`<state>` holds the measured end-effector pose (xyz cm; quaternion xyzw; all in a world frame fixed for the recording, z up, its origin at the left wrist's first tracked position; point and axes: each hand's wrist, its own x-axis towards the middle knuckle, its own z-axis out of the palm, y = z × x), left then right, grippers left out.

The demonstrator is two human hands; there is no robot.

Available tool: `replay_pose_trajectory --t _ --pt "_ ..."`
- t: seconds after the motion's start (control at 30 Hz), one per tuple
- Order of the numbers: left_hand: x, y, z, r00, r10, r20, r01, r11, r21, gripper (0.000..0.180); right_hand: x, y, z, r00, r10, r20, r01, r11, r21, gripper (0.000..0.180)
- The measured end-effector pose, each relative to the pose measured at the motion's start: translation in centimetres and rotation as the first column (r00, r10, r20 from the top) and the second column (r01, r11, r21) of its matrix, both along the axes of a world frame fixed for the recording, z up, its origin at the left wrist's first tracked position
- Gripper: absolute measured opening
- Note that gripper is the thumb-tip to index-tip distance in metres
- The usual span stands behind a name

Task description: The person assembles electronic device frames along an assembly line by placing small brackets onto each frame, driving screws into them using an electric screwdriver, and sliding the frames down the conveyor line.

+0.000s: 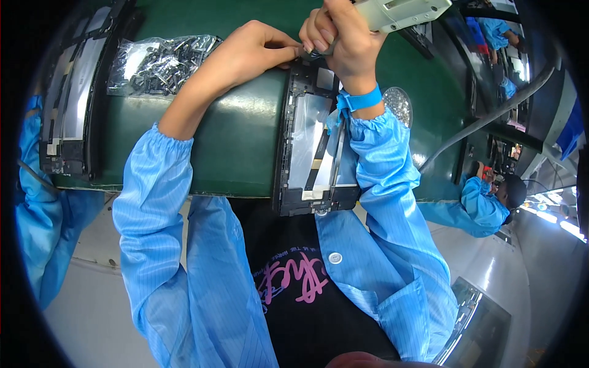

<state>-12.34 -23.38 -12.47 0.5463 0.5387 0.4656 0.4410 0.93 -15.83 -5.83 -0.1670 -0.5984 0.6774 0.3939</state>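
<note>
Head view: a grey tool (402,12) is gripped by the right hand (343,40); left hand (245,52) fingers (288,54) are pinched at the black frame (310,144)'s 12 o'clock edge, contents hidden

Green worktop (245,147), pale glossy floor (491,270)

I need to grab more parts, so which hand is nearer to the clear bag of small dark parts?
Left. The left hand is just right of the bag of small dark parts, fingertips on the frame's top edge. The right hand is farther right, gripping the pale tool.
</note>
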Motion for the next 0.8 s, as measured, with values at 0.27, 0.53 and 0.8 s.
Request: replay_pose_trajectory --t 0.27,0.53,0.8 --pt "5.0 -7.7 3.1 0.807 0.432 -0.402 -0.259 0.872 0.415 0.028 0.5 -0.7 -0.1 0.997 -0.06 -0.051 0.057 0.997 -0.055 0.021" --pt "13.4 -16.9 3.3 0.638 0.084 -0.765 0.087 0.98 0.179 0.088 0.4 -0.6 1.3 0.997 -0.067 -0.05 0.067 0.998 0.014 0.017" --pt "10.2 -8.5 3.1 0.511 0.313 -0.8 0.006 0.93 0.368 0.081 5.9 2.0 6.8 0.99 -0.122 -0.073 0.13 0.985 0.117 0.013"
